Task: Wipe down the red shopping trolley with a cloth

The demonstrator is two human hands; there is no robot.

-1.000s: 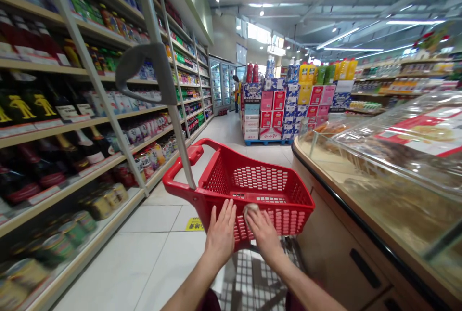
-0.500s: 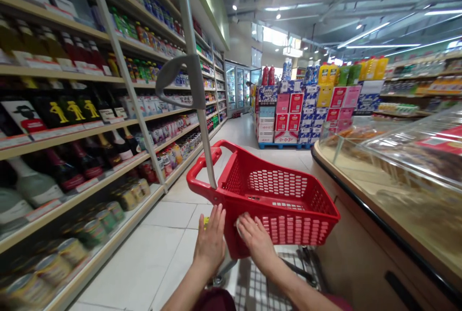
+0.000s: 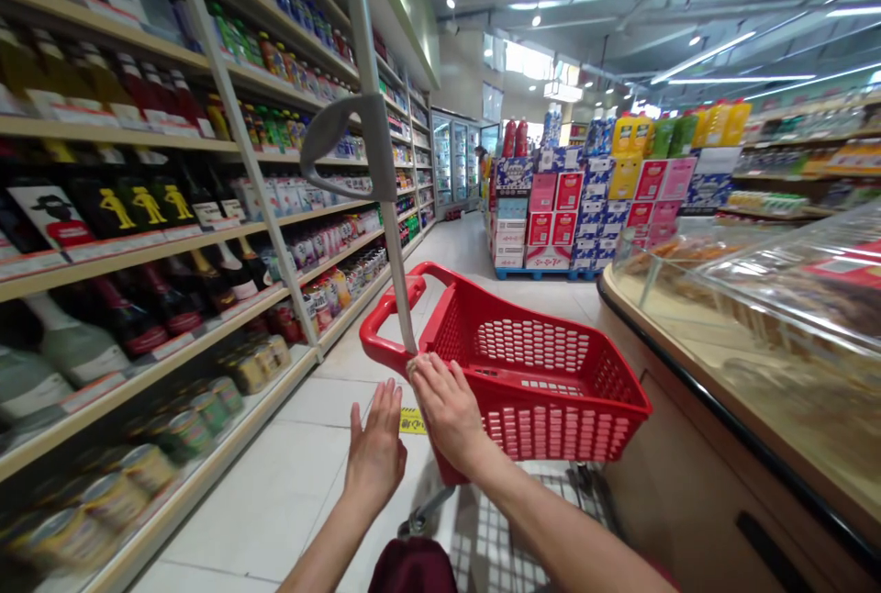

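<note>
A red plastic shopping cart (image 3: 551,423) stands in front of me, its basket pointing right and its looped handle at the left. My right hand (image 3: 447,405) lies flat against the cart's side near the handle. Its fingers press a small pale cloth (image 3: 413,365) to the red plastic; most of the cloth is hidden under them. My left hand (image 3: 375,441) hangs in the air just left of the cart, fingers stretched out and holding nothing. A grey pole (image 3: 397,272) rises from the handle end and carries a grey loop-shaped grip (image 3: 378,148).
Shelves of bottles and cans (image 3: 206,235) line the left side. A glass-topped display counter (image 3: 688,391) runs close along the right. Ahead stands a pallet stack of drink boxes (image 3: 551,217), with a person partly visible behind it. A yellow floor sticker (image 3: 413,421) lies beside the cart.
My right hand has slid up and left along the cart's side toward the handle, with the pale cloth. The left hand has moved left, away from the cart.
</note>
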